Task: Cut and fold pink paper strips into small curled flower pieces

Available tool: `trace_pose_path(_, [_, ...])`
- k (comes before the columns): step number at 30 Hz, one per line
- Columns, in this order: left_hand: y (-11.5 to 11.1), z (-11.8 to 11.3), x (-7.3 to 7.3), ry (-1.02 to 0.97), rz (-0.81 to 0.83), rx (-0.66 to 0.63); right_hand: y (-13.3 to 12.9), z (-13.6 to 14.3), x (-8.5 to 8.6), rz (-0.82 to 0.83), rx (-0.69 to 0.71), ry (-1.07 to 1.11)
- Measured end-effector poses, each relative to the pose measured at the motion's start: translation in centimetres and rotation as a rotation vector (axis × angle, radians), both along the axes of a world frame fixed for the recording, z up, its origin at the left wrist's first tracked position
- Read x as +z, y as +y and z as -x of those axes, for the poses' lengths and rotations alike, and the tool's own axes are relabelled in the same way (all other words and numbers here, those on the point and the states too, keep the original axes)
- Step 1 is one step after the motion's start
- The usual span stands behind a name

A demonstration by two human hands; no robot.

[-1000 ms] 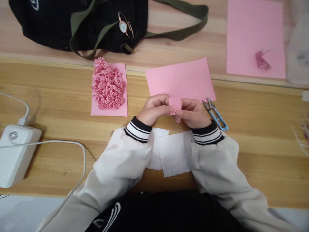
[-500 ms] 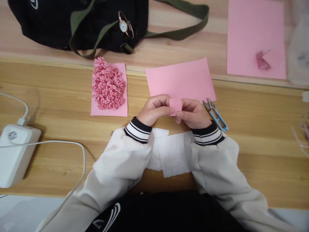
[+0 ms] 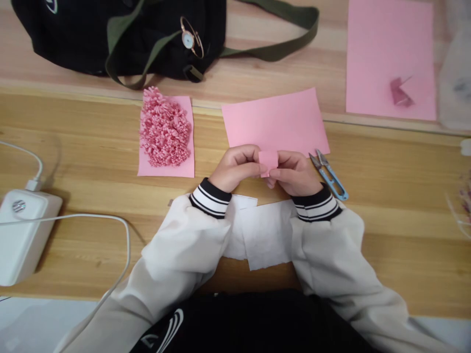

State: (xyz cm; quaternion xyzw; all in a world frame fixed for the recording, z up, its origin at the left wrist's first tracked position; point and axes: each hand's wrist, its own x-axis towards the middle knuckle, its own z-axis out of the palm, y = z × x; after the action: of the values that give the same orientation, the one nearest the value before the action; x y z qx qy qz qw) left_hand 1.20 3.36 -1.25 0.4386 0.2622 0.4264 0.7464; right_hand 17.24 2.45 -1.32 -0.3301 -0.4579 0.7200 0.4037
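Between both hands I hold a small pink paper square (image 3: 268,161). My left hand (image 3: 240,166) pinches its left edge, thumb on the near face. On the right edge, my right hand (image 3: 296,172) grips it with thumb and curled fingers. Just beyond lies a larger pink paper sheet (image 3: 274,120), partly covered by my fingers. Blue-handled thread snips (image 3: 330,175) rest beside my right hand, blades pointing away from me. White paper pieces (image 3: 268,235) overlap under my forearms. To the left, a heap of pink flower stamens (image 3: 165,130) sits on another pink sheet (image 3: 184,169).
A black bag (image 3: 158,44) with green straps and a wristwatch (image 3: 188,40) on it lies at the back. A white power bank (image 3: 27,235) with a cable (image 3: 110,216) stands at left. At back right is a pink sheet (image 3: 386,49) bearing a folded pink piece (image 3: 401,93).
The small pink square has shifted very slightly toward the right in my fingers. Both hands stay almost in place, and everything else is unmoved.
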Motion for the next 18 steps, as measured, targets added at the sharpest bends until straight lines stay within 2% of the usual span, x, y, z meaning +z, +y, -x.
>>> trace_pose_path(10, [-0.06, 0.05, -0.11, 0.019, 0.022, -0.008, 0.06, -0.03, -0.01, -0.003, 0.008, -0.021])
trace_pose_path(18, [0.24, 0.06, -0.20, 0.065, -0.005, 0.056, -0.11, 0.09, 0.16, 0.010, -0.015, -0.058])
